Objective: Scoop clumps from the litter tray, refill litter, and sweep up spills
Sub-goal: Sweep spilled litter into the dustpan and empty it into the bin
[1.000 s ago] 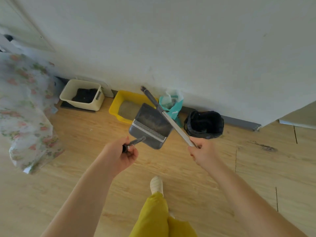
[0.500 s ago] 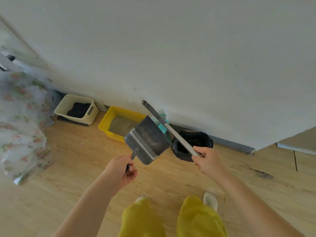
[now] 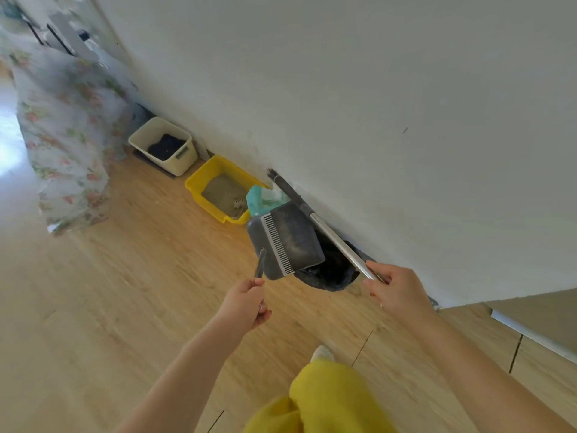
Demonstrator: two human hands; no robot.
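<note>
Dustpan now raised over black-lined bin, nearer wall than half second ago. Left hand grip closed round dustpan's thin handle, pan just above and beyond fist. Right hand grip holding broom handle, shaft slanting toward wall. Yellow litter tray on floor against wall, left of bin.

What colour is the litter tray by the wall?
Yellow: the litter tray shows best, and only, in the head view.
</note>
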